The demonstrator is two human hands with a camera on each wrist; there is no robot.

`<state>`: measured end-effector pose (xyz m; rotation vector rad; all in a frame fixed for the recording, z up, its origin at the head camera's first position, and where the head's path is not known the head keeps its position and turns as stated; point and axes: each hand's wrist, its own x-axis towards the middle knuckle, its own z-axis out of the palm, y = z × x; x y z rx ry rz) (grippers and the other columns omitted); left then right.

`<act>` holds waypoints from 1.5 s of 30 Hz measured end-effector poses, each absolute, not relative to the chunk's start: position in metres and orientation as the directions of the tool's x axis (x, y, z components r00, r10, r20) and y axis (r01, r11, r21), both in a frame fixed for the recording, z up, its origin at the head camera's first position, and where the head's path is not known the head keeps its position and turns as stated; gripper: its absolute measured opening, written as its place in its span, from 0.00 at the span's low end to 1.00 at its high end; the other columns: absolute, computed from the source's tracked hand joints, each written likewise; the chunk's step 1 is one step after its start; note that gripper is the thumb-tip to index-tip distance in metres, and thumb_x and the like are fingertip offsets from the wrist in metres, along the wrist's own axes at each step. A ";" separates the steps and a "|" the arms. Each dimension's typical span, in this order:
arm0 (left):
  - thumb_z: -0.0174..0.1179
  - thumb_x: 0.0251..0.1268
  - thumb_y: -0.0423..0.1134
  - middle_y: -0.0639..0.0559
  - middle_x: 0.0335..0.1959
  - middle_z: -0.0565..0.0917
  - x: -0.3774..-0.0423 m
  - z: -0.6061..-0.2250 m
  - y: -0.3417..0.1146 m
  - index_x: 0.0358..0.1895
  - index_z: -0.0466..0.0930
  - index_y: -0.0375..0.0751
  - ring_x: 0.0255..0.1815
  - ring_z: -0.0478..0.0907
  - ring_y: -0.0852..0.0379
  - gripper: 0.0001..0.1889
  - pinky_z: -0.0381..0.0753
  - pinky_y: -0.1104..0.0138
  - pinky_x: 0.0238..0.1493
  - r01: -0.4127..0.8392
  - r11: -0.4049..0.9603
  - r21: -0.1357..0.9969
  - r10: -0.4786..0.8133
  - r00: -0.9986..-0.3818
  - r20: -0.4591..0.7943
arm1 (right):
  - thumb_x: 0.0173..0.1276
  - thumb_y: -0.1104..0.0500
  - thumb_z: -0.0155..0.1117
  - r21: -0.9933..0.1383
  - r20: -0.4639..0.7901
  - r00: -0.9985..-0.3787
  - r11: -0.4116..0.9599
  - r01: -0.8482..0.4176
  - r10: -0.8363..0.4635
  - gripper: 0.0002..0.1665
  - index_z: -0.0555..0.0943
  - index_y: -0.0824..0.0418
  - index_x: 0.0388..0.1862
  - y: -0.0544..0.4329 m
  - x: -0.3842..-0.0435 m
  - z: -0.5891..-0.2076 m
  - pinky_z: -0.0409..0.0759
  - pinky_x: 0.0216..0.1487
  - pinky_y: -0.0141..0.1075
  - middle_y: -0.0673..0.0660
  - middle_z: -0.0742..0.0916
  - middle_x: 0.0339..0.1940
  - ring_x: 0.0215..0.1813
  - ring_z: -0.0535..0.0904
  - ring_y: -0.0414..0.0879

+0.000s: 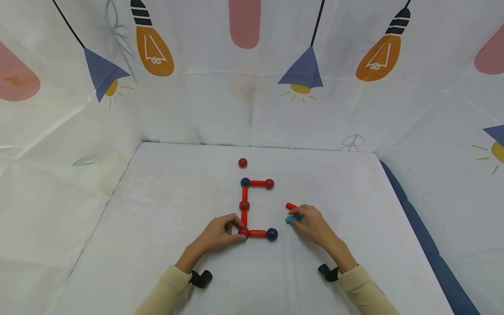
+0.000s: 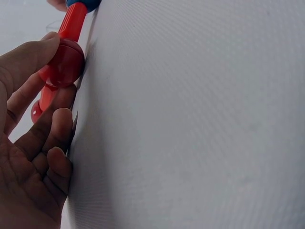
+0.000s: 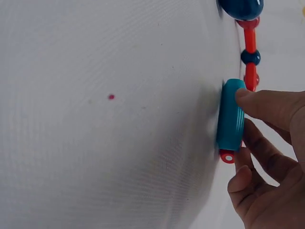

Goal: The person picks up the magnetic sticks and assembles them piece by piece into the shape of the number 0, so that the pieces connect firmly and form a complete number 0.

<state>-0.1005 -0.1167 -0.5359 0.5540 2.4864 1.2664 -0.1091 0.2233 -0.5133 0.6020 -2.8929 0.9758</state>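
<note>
My left hand (image 1: pixel 220 232) pinches a red ball (image 2: pixel 66 64) between thumb and fingers at the lower left corner of a frame of balls and red rods lying on the table. From that ball a red rod (image 1: pixel 257 233) runs right to a blue ball (image 1: pixel 272 234). Two more red rods climb through a red ball (image 1: pixel 244 205) to a blue ball (image 1: pixel 245 182) at the upper corner, where another rod leads right to a red ball (image 1: pixel 269 183). To the right, my right hand (image 1: pixel 313 225) pinches a light blue rod (image 3: pixel 231 114); a loose red rod (image 1: pixel 290 205) lies just beyond it, partly behind the fingers.
A single red ball (image 1: pixel 243 162) lies loose beyond the frame. The white table (image 1: pixel 177 175) ends at a hanging white cloth (image 1: pixel 220 105) printed with lamps and bulbs. Dark blue fabric (image 1: pixel 425 245) runs along the table's right edge.
</note>
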 end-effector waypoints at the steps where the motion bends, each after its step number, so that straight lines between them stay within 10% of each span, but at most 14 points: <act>1: 0.74 0.60 0.53 0.65 0.38 0.82 -0.101 -0.536 -0.117 0.45 0.82 0.59 0.33 0.74 0.61 0.14 0.74 0.69 0.34 0.204 0.538 0.818 0.464 -0.882 -0.085 | 0.61 0.65 0.77 -0.575 0.136 -0.923 0.730 -0.369 -0.360 0.13 0.88 0.61 0.45 0.223 -0.109 -0.513 0.82 0.51 0.48 0.53 0.89 0.41 0.45 0.81 0.47; 29: 0.74 0.60 0.52 0.62 0.37 0.82 -0.102 -0.535 -0.117 0.44 0.82 0.58 0.32 0.74 0.61 0.14 0.74 0.69 0.33 0.196 0.546 0.814 0.458 -0.884 -0.094 | 0.72 0.60 0.68 -0.732 0.085 -0.918 0.601 -0.321 -0.387 0.19 0.83 0.60 0.61 0.194 -0.116 -0.518 0.85 0.49 0.37 0.55 0.90 0.46 0.45 0.87 0.47; 45: 0.75 0.60 0.51 0.65 0.37 0.82 -0.102 -0.535 -0.115 0.44 0.82 0.58 0.31 0.74 0.63 0.13 0.75 0.70 0.34 0.206 0.542 0.815 0.459 -0.885 -0.082 | 0.73 0.58 0.67 -0.906 -0.093 -0.945 0.421 -0.050 -0.313 0.21 0.80 0.64 0.61 0.186 -0.117 -0.523 0.87 0.44 0.35 0.64 0.89 0.49 0.40 0.90 0.48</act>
